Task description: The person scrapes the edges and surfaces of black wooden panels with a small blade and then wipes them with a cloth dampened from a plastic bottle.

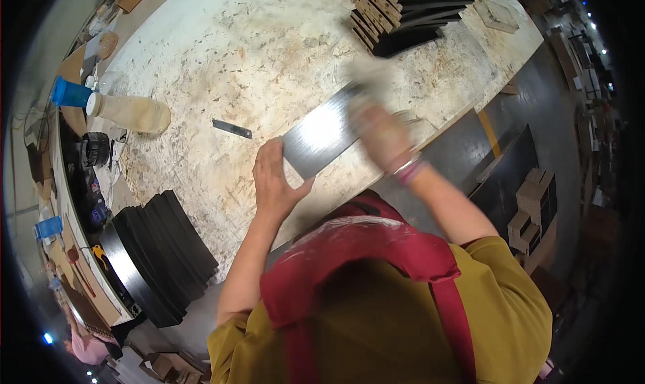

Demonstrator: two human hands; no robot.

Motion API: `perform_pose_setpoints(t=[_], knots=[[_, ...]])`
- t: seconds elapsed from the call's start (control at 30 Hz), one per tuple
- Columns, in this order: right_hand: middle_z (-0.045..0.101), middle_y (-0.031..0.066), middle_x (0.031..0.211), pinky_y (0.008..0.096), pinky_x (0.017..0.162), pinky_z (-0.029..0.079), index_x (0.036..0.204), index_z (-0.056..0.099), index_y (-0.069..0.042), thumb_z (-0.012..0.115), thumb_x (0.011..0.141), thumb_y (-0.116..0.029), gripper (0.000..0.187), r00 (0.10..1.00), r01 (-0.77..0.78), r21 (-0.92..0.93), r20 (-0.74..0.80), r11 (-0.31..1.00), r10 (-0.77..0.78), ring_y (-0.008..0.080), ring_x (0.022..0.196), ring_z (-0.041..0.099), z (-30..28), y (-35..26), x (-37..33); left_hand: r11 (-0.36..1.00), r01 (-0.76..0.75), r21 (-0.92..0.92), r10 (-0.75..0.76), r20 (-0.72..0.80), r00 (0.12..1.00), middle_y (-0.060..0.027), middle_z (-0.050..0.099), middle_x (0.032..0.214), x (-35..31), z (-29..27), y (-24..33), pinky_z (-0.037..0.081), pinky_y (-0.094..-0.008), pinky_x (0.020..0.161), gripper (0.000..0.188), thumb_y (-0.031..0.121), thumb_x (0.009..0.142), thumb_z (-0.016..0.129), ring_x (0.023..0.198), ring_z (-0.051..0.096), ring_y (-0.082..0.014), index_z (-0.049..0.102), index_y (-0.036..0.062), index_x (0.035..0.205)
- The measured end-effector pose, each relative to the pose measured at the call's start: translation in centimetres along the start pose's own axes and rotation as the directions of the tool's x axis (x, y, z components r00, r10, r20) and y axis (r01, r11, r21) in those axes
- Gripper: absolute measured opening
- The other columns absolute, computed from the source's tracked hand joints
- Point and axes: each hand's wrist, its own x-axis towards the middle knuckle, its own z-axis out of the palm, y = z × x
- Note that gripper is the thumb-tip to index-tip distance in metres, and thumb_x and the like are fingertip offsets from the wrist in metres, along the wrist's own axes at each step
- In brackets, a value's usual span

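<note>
A dark, glossy flat rectangular panel (317,134) lies slantwise on the worn white worktable (222,55), with light glaring off its face. My left hand (274,181) spans its near left end, fingertips at one corner and thumb at the other. Over the panel's far right end is my right hand (381,132), smeared by motion, with a bracelet at the wrist. A pale blur (371,75) shows by its fingers; I cannot make out what it is or whether it is held. A small narrow dark strip (232,129) lies left of the panel.
A stack of dark panels (426,11) stands at the back right beside a pale block (496,14). Another dark stack (161,256) sits at the left edge. A cloudy bottle (131,112) lies near a blue cup (69,92). Cartons (531,212) stand beyond the table's right edge.
</note>
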Motion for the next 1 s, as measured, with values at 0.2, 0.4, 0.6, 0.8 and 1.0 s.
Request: perform_pose_setpoints(t=[0.2, 0.4, 0.6, 0.8, 1.0], knots=[[0.061, 0.0179, 0.117, 0.0362, 0.09, 0.046, 0.125, 0.056, -0.005, 0.059, 0.089, -0.022, 0.041, 0.647, -0.735, 0.43, 0.212, 0.525, 0.732, 0.0318, 0.103, 0.061, -4.5, 15.3, -7.0, 1.0, 0.012, -0.012, -0.011, 0.061, 0.998, -0.0236, 0.04, 0.14, 0.6, -3.4, -0.7, 0.035, -0.0494, 0.104, 0.078, 0.021, 0.068, 0.081, 0.128, 0.039, -0.0412, 0.046, 0.0047, 0.136], [0.06, 0.0189, 0.116, 0.0343, 0.094, 0.044, 0.126, 0.054, 0.0, 0.06, 0.088, -0.014, 0.041, 0.831, -0.526, 0.395, 0.05, 0.753, 0.555, 0.0318, 0.109, 0.058, -4.1, 15.2, -5.5, 0.978, 0.046, 0.203, -0.062, 0.072, 0.996, -0.0113, 0.062, 0.107, 5.4, -8.7, -4.4, 0.049, -0.0389, 0.083, 0.032, 0.005, 0.076, 0.07, 0.098, 0.06, -0.032, 0.065, 0.0067, 0.108], [0.064, 0.0166, 0.111, 0.0315, 0.09, 0.045, 0.128, 0.054, -0.002, 0.063, 0.089, -0.021, 0.044, 0.559, -0.401, 0.878, 0.008, 0.262, 0.829, 0.0242, 0.1, 0.061, -9.5, 20.9, -3.6, 0.963, -0.105, 0.247, 0.031, 0.287, 0.958, -0.0106, 0.059, 0.098, 8.7, -8.3, -8.4, 0.049, -0.0404, 0.077, 0.026, 0.003, 0.072, 0.071, 0.09, 0.058, -0.0324, 0.062, 0.0058, 0.097], [0.062, 0.0141, 0.11, 0.0404, 0.088, 0.049, 0.122, 0.06, -0.012, 0.065, 0.082, -0.025, 0.042, 0.92, -0.386, 0.21, 0.16, 0.898, 0.358, 0.0323, 0.102, 0.061, -4.5, 11.6, -5.2, 0.981, 0.051, 0.185, -0.122, 0.398, 0.909, -0.0134, 0.054, 0.082, 10.3, -8.4, -9.9, 0.044, -0.0404, 0.068, 0.022, 0.007, 0.068, 0.079, 0.077, 0.055, -0.0307, 0.059, 0.0024, 0.076], [0.06, 0.0154, 0.116, 0.0404, 0.089, 0.048, 0.126, 0.057, -0.011, 0.066, 0.08, -0.026, 0.049, 0.913, -0.408, -0.081, -0.049, 0.909, 0.406, 0.033, 0.102, 0.06, -5.6, 15.7, -1.2, 0.99, 0.029, 0.14, -0.073, 0.325, 0.943, -0.0139, 0.064, 0.075, 11.8, -9.5, -7.0, 0.049, -0.0374, 0.064, 0.034, 0.007, 0.072, 0.076, 0.071, 0.064, -0.0312, 0.054, 0.007, 0.097]])
